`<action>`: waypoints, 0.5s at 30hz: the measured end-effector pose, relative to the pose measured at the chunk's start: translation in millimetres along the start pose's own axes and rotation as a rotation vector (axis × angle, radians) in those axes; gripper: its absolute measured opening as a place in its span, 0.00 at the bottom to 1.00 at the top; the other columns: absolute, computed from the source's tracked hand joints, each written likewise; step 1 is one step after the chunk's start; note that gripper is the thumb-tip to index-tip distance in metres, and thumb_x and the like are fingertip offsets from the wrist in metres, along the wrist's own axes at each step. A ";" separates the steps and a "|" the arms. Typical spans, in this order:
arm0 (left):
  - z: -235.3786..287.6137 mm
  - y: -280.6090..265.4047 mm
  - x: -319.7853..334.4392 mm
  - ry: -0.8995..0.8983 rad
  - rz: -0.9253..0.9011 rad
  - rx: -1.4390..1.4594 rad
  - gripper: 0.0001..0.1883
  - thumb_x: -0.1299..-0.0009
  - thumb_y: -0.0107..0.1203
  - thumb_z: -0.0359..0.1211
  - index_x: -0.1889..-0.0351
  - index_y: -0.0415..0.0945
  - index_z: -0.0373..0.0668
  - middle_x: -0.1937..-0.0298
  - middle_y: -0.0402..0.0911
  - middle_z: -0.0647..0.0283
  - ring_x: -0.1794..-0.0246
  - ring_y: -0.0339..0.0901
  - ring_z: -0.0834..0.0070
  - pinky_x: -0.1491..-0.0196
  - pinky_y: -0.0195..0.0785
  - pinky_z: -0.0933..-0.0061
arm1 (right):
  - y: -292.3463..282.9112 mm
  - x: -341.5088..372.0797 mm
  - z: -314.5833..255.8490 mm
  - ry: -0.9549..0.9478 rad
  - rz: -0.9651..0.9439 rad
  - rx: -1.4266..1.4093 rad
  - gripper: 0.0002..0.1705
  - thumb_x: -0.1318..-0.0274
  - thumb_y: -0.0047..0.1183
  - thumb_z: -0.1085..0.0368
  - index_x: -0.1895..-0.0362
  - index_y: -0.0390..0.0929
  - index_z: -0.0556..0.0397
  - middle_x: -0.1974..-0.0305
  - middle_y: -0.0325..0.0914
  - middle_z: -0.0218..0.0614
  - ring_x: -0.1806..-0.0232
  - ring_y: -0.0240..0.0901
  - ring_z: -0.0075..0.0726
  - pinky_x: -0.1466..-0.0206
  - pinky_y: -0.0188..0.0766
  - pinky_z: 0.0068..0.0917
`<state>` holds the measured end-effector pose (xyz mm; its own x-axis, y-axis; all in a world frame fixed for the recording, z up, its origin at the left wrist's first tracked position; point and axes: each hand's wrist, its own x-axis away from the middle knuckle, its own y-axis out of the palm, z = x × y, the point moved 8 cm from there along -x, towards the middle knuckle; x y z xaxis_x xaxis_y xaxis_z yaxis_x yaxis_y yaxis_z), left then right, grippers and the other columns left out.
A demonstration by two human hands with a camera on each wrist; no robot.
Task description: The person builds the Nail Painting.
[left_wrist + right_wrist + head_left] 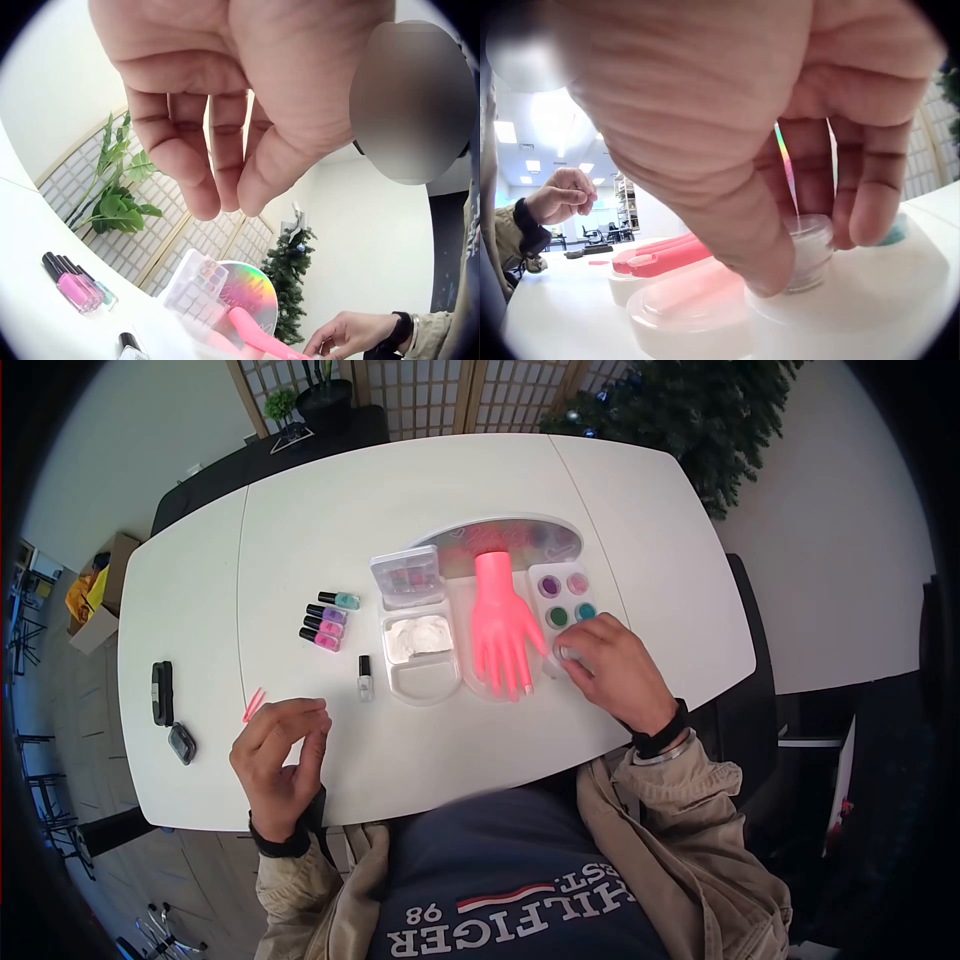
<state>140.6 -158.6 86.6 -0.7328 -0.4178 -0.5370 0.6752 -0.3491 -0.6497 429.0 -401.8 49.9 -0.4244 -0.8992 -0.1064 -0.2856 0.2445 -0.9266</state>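
At the near end of the pot tray [540, 572], my right hand [620, 670] pinches a small clear round jar [812, 251] between thumb and fingers. Pots of purple, pink, green [559, 617] and teal powder sit in the same tray. Beside it, a bright pink model hand [497, 605] lies palm-down on its base, fingers pointing toward me. My left hand [280, 755] hovers over the table's near left part, fingers loosely bent and nothing between them. Thin pink strips [254, 705] lie just past its fingers.
A white box with its lid raised [405, 578] holds white material [418, 638]. Several nail polish bottles [328, 622] lie to the left, and a clear one [365, 682] lies closer. Dark cases [162, 693] are far left. An iridescent panel [450, 546] stands behind the model hand.
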 end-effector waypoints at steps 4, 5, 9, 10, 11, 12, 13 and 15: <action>-2.9 1.3 0.8 -0.010 -0.011 0.001 0.09 0.35 0.72 0.19 0.59 0.89 0.39 0.55 0.93 0.59 0.61 0.90 0.63 0.58 0.82 0.67 | 0.1 -3.0 -3.4 -0.010 -0.001 -0.002 0.15 0.44 0.70 0.75 0.51 0.88 0.56 0.53 0.87 0.43 0.48 0.81 0.55 0.43 0.81 0.46; -2.9 1.1 0.5 -0.005 -0.012 -0.001 0.09 0.35 0.72 0.19 0.59 0.89 0.39 0.55 0.93 0.59 0.61 0.90 0.63 0.58 0.82 0.66 | -0.2 -3.7 -3.3 -0.013 -0.003 0.000 0.15 0.44 0.70 0.74 0.51 0.88 0.56 0.53 0.87 0.43 0.47 0.81 0.55 0.43 0.81 0.46; -1.5 -1.0 1.4 0.001 -0.007 -0.008 0.08 0.35 0.72 0.19 0.60 0.89 0.39 0.55 0.93 0.59 0.61 0.90 0.63 0.58 0.82 0.66 | -1.7 0.6 0.3 -0.034 0.002 -0.024 0.16 0.43 0.72 0.72 0.49 0.89 0.56 0.53 0.87 0.44 0.47 0.82 0.55 0.42 0.82 0.45; -1.3 -1.6 1.2 -0.003 -0.004 -0.010 0.08 0.34 0.71 0.19 0.60 0.89 0.39 0.55 0.93 0.59 0.61 0.90 0.63 0.58 0.82 0.66 | -4.0 3.2 3.0 -0.043 0.004 -0.040 0.17 0.43 0.73 0.72 0.48 0.89 0.56 0.53 0.87 0.44 0.47 0.82 0.56 0.43 0.82 0.45; -1.2 -2.5 0.8 -0.004 0.001 -0.010 0.08 0.34 0.72 0.19 0.60 0.89 0.39 0.55 0.93 0.59 0.61 0.91 0.63 0.58 0.82 0.66 | -11.4 6.4 7.2 -0.023 0.060 -0.050 0.18 0.43 0.73 0.71 0.47 0.89 0.56 0.52 0.87 0.44 0.48 0.83 0.55 0.43 0.82 0.46; -1.1 -3.2 0.6 -0.008 0.004 -0.011 0.08 0.34 0.72 0.19 0.60 0.89 0.39 0.55 0.93 0.59 0.61 0.91 0.63 0.58 0.82 0.66 | -19.4 10.4 11.8 -0.003 0.112 -0.063 0.18 0.43 0.73 0.71 0.47 0.89 0.56 0.52 0.87 0.44 0.48 0.83 0.55 0.44 0.83 0.46; -1.0 -3.9 1.2 -0.012 0.006 -0.012 0.08 0.34 0.72 0.19 0.60 0.89 0.39 0.55 0.93 0.59 0.61 0.91 0.63 0.58 0.82 0.66 | -26.2 14.7 16.5 0.017 0.164 -0.075 0.19 0.43 0.74 0.71 0.47 0.89 0.57 0.52 0.86 0.44 0.49 0.83 0.55 0.44 0.83 0.46; -1.9 -3.7 2.0 -0.018 0.005 -0.014 0.08 0.34 0.72 0.19 0.60 0.89 0.39 0.55 0.93 0.59 0.61 0.91 0.63 0.58 0.82 0.66 | -26.6 22.4 33.0 0.136 0.131 -0.123 0.20 0.44 0.75 0.70 0.45 0.89 0.56 0.53 0.86 0.45 0.50 0.84 0.56 0.45 0.83 0.47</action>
<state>136.5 -156.6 86.9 -0.7274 -0.4345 -0.5311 0.6779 -0.3348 -0.6545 455.4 -440.4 60.2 -0.5740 -0.8020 -0.1653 -0.3200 0.4055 -0.8563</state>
